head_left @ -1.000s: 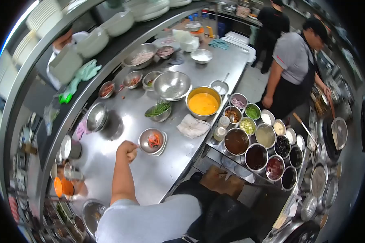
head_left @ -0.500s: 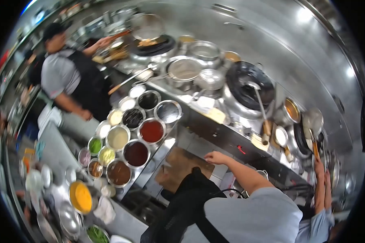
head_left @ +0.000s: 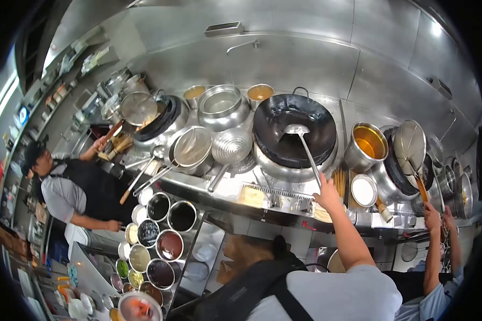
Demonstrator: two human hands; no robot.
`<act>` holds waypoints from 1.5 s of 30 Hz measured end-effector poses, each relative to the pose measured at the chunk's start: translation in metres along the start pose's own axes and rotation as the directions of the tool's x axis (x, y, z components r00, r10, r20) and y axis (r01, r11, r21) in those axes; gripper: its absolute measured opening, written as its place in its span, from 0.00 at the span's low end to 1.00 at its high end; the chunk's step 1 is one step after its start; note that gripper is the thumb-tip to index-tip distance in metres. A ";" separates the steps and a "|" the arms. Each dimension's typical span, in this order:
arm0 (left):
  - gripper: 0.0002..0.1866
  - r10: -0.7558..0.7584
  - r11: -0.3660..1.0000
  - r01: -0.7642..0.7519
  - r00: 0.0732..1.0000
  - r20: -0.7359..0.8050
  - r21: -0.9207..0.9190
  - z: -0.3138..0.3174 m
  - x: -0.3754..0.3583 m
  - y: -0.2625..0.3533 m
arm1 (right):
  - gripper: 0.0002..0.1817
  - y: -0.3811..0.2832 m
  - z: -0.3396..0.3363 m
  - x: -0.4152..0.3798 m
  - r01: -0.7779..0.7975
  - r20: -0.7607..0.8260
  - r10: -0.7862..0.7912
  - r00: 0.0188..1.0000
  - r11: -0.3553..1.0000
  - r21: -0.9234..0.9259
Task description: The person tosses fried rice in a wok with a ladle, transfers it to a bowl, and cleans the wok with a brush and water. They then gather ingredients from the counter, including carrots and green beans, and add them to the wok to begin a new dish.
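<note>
My right hand (head_left: 329, 193) is wrapped round the handle end of a long ladle (head_left: 310, 155). The ladle's steel head rests inside a large black wok (head_left: 270, 120), which sits on a burner and shows no food. Beside that hand lie a bamboo brush (head_left: 339, 182) and a steel pot of amber liquid (head_left: 370, 140). My left hand is out of view. At the bottom left, close to the camera, is a round bowl (head_left: 139, 307) with red-orange food; what supports it is hidden.
Round pots of sauces (head_left: 170, 244) crowd the counter at left. A perforated skimmer (head_left: 231, 147) and a mesh strainer (head_left: 193, 145) lie along the stove. One co-worker (head_left: 72, 195) stands at left; another's hands (head_left: 432, 216) hold a strainer handle at right.
My right hand has gone from empty in front of the stove to gripping the ladle handle. The view has turned, and the bowl of red-orange food has come into sight at bottom left.
</note>
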State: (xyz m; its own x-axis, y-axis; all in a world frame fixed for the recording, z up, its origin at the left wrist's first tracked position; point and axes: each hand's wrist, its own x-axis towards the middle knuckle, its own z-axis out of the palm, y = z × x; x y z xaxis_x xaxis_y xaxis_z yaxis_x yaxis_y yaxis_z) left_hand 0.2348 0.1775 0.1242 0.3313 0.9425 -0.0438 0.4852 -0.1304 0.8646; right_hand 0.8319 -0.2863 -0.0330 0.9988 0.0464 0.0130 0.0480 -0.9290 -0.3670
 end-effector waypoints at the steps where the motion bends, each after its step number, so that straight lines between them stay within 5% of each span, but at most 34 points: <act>1: 0.15 0.044 0.999 -0.042 0.996 0.072 -0.035 0.024 0.020 0.010 | 0.48 0.014 0.000 0.001 -0.083 0.117 0.078 0.990 0.996 0.040; 4: 0.13 0.240 0.958 -0.171 0.917 0.317 -0.230 0.117 0.093 0.027 | 0.47 0.060 0.012 0.005 -0.080 0.184 0.039 0.982 0.972 0.221; 5: 0.12 0.238 0.970 -0.240 0.920 0.312 -0.035 0.147 0.132 0.016 | 0.45 0.093 0.041 0.008 0.172 -0.006 -0.178 0.984 0.944 0.281; 6: 0.11 0.206 0.972 -0.173 0.953 0.222 -0.159 0.205 0.141 0.042 | 0.44 0.077 -0.009 0.000 -0.082 0.235 -0.032 0.971 0.884 0.460; 7: 0.09 0.265 0.959 -0.209 0.904 0.336 -0.194 0.251 0.151 0.082 | 0.43 0.048 -0.065 -0.012 -0.357 0.482 0.060 0.874 0.751 0.555; 8: 0.09 0.283 0.938 -0.158 0.864 0.418 -0.308 0.300 0.177 0.093 | 0.41 0.067 -0.064 -0.012 -0.357 0.470 0.026 0.882 0.688 0.632; 10: 0.11 0.451 0.888 -0.356 0.796 0.403 -0.290 0.392 0.170 0.176 | 0.38 0.097 -0.069 -0.026 -0.341 0.440 0.002 0.898 0.634 0.694; 11: 0.12 0.540 0.838 -0.487 0.681 0.494 -0.245 0.434 0.187 0.198 | 0.36 0.107 -0.081 -0.037 -0.366 0.453 0.064 0.889 0.694 0.620; 13: 0.13 0.627 0.763 -0.586 0.566 0.535 -0.274 0.508 0.168 0.269 | 0.32 0.118 -0.083 -0.060 -0.105 0.192 0.005 0.981 0.853 0.511; 17: 0.07 0.877 0.326 -0.896 0.168 0.449 -0.302 0.656 0.139 0.328 | 0.29 0.107 -0.099 -0.090 -0.112 0.052 0.100 0.994 0.904 0.411; 19: 0.07 0.860 0.200 -0.947 0.047 0.507 -0.253 0.729 0.121 0.324 | 0.29 0.092 -0.112 -0.087 -0.095 -0.016 0.108 0.994 0.930 0.356; 21: 0.10 0.757 0.118 -0.959 -0.082 0.648 -0.259 0.765 0.102 0.328 | 0.29 0.071 -0.117 -0.080 -0.087 -0.091 0.121 0.988 0.946 0.312; 25: 0.10 0.820 0.153 -0.970 0.016 0.572 -0.191 0.811 0.108 0.350 | 0.28 0.037 -0.118 -0.069 -0.145 -0.113 0.175 0.978 0.960 0.238; 27: 0.10 0.772 0.007 -0.951 -0.191 0.606 -0.309 0.831 0.120 0.351 | 0.28 0.022 -0.114 -0.065 -0.185 -0.102 0.211 0.972 0.958 0.220; 29: 0.09 0.759 -0.014 -0.946 -0.221 0.613 -0.324 0.828 0.123 0.359 | 0.28 0.005 -0.111 -0.066 -0.225 -0.101 0.246 0.964 0.957 0.181; 31: 0.10 0.844 0.138 -0.944 -0.046 0.535 -0.300 0.827 0.135 0.372 | 0.28 -0.004 -0.112 -0.063 -0.252 -0.105 0.267 0.958 0.958 0.138; 33: 0.10 0.804 0.079 -0.950 -0.119 0.582 -0.303 0.824 0.143 0.371 | 0.28 -0.012 -0.108 -0.066 -0.260 -0.073 0.269 0.960 0.959 0.114; 35: 0.10 0.736 -0.079 -0.908 -0.332 0.591 -0.412 0.822 0.147 0.370 | 0.29 -0.018 -0.101 -0.067 -0.229 -0.091 0.252 0.964 0.951 0.205; 38: 0.09 0.874 0.271 -0.884 0.060 0.482 -0.381 0.830 0.164 0.360 | 0.31 -0.017 -0.099 -0.075 -0.124 -0.123 0.158 0.980 0.961 0.249; 40: 0.10 0.753 0.586 -0.697 0.280 0.596 -0.413 0.828 0.182 0.345 | 0.31 -0.037 -0.108 -0.083 -0.331 0.113 0.331 0.937 0.738 0.588; 41: 0.10 0.747 0.597 -0.692 0.295 0.595 -0.406 0.821 0.188 0.334 | 0.31 -0.038 -0.104 -0.080 -0.330 0.121 0.322 0.939 0.745 0.580; 43: 0.11 0.644 0.762 -0.277 0.420 0.639 -0.586 0.794 0.192 0.293 | 0.30 -0.030 -0.089 -0.077 -0.278 0.130 0.273 0.953 0.622 0.732; 45: 0.11 0.523 0.819 -0.049 0.474 0.708 -0.572 0.756 0.189 0.256 | 0.31 -0.014 -0.072 -0.055 -0.309 0.180 0.259 0.949 0.644 0.700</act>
State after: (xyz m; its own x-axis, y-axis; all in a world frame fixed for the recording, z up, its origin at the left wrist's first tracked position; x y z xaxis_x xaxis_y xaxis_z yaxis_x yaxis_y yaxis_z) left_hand 1.0335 0.0891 -0.0408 0.9839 0.1612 0.0774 -0.0821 0.0228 0.9964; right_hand 0.7761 -0.3018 0.0382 0.9594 -0.1301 -0.2504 -0.2809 -0.3555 -0.8915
